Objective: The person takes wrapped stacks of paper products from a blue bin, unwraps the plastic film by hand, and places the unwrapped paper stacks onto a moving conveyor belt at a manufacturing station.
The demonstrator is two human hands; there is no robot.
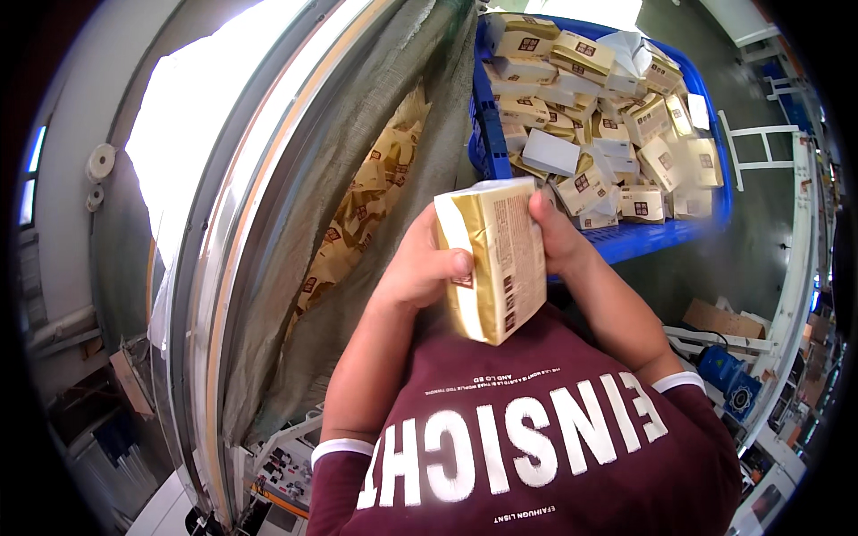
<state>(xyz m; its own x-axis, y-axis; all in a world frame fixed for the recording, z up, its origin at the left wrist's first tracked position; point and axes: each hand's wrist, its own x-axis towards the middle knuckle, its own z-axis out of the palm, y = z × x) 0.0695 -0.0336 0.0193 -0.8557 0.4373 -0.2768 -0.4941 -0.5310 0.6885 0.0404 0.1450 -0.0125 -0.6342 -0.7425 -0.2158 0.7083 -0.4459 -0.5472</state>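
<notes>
**One pack in hand, a full crate beyond, a sack partly filled**

The largest thing near the fingers is the grey woven sack [295,295], hanging open just to the left of the left hand's knuckles. Gold wrappers of the same kind [362,210] show inside its mouth, so some of the work looks done.

Beyond the fingertips of the right hand, further from the body, stands the blue crate [666,234]. It is heaped with cream and gold packs [608,116] lying every way, which suggests much is left to handle.

Between the two hands, close above the maroon shirt [536,447], is the gold-wrapped pack [496,259]. It is held upright and slightly tilted, its printed side panel facing right.

The left hand [420,268] curls around the pack's left edge, its thumb pressed on the gold face. The right hand [559,237] grips the top right corner, fingers closed behind it. Both hold this single pack; it is neither in the sack nor in the crate.
</notes>
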